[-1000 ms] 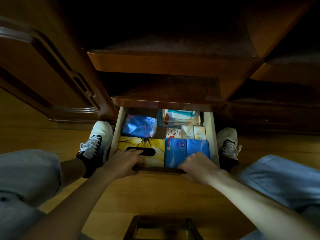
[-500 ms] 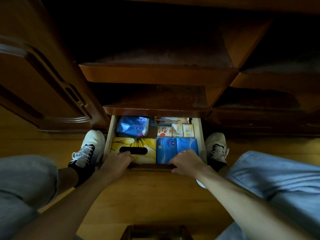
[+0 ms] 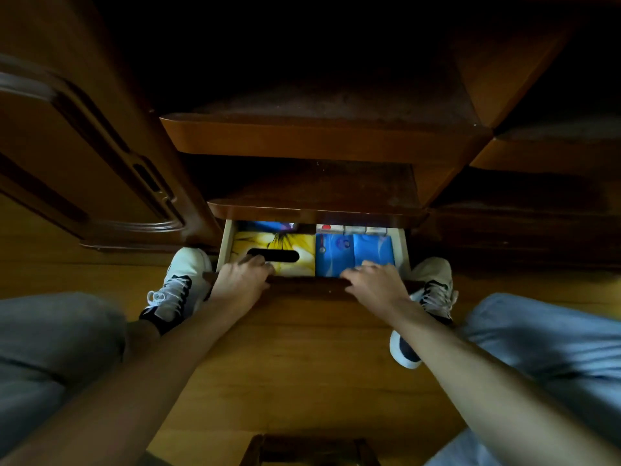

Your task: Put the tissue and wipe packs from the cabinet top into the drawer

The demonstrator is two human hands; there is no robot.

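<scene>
The drawer [image 3: 225,243] at the cabinet's foot stands only part-way out. Inside it, a yellow tissue box [image 3: 295,245] with a black slot lies on the left and two blue tissue packs [image 3: 353,252] lie on the right. Further packs behind them are mostly hidden under the cabinet's lower shelf. My left hand [image 3: 240,284] grips the drawer's dark front edge [image 3: 305,284] on the left. My right hand [image 3: 373,284] grips the same edge on the right.
Dark wooden shelves [image 3: 316,136] jut out above the drawer. An open cabinet door [image 3: 84,156] hangs at the left. My shoes [image 3: 179,284] stand on either side of the drawer on the wood floor [image 3: 302,364]. A dark wooden frame [image 3: 309,449] lies at the bottom edge.
The drawer has slid inward under both hands. The back row of packs, visible a second ago, is now almost hidden under the shelf.
</scene>
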